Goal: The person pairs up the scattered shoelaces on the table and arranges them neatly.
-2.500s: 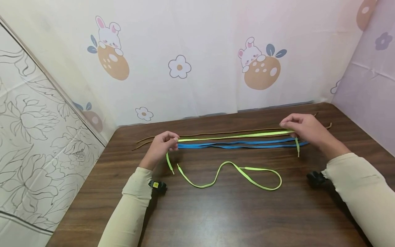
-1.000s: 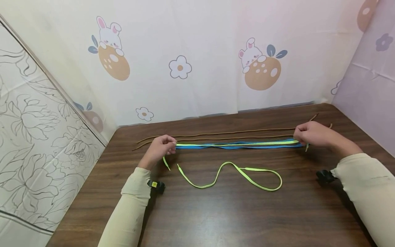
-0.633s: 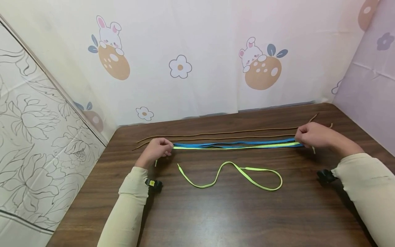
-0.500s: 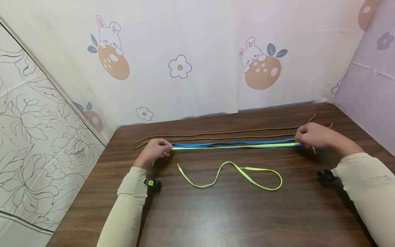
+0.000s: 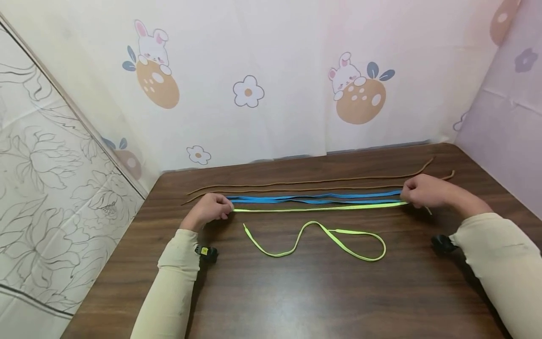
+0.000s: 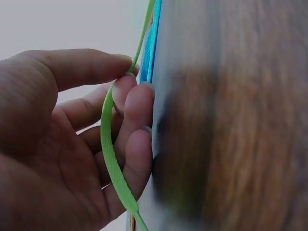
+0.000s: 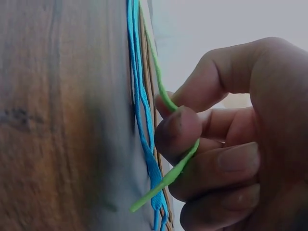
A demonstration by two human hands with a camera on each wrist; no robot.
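A yellow-green shoelace [image 5: 317, 208] is stretched straight between my two hands. My left hand [image 5: 208, 210] pinches it near one end; in the left wrist view the lace's tail [image 6: 111, 154] hangs down across the curled fingers. My right hand [image 5: 429, 190] pinches the other end between thumb and index finger, and a short tip [image 7: 166, 180] pokes out below in the right wrist view. Just behind the stretched lace lie two blue shoelaces [image 5: 296, 199], side by side on the table. Nearer to me, a second yellow-green shoelace [image 5: 279, 255] lies loose in a wavy curve with a loop.
Two thin brown laces [image 5: 313, 182] run along the back of the dark wood table [image 5: 296, 301], behind the blue pair. A patterned wall covering [image 5: 288, 122] rises at the table's back edge, with further covering on the left and right.
The stretched yellow-green lace has come toward me, from over the brown and blue laces to in front of the blue pair. My left hand has shifted left and nearer; my right hand has also come nearer.
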